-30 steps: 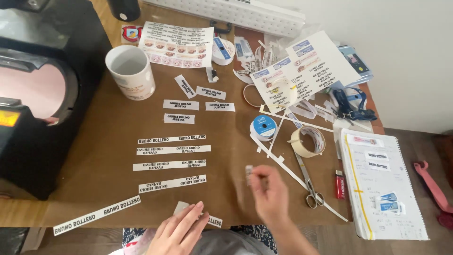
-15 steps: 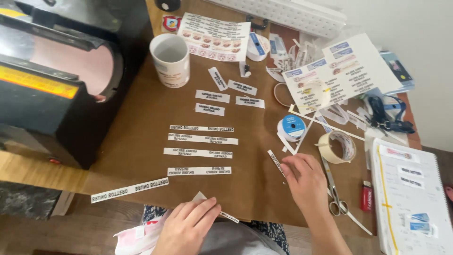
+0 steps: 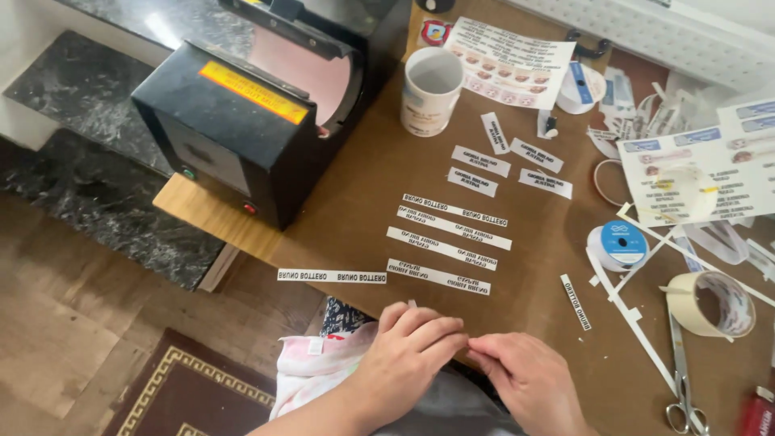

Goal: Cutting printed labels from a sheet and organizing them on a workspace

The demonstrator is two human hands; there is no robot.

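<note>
My left hand (image 3: 412, 347) lies curled at the table's near edge over a white paper strip whose corner (image 3: 412, 303) pokes out above the knuckles. My right hand (image 3: 529, 379) is just beside it, its pinched fingertips touching the left fingertips; what is between them is hidden. Right of both hands, a short printed strip (image 3: 576, 301) lies loose on the brown table (image 3: 363, 202). Several long printed strips (image 3: 441, 248) lie in a row above my hands, and one more strip (image 3: 332, 276) sits at the table's edge to the left.
A black mug press (image 3: 250, 105) fills the table's left end, a white mug (image 3: 432, 89) beside it. To the right are a blue tape roll (image 3: 617, 245), a masking tape roll (image 3: 710, 303), scissors (image 3: 682, 379) and printed sheets (image 3: 702, 173). A patterned rug (image 3: 194, 387) lies on the floor below.
The right hand has let go of the short strip, which now lies on the table, and has moved left to meet the left hand. The view has swung left.
</note>
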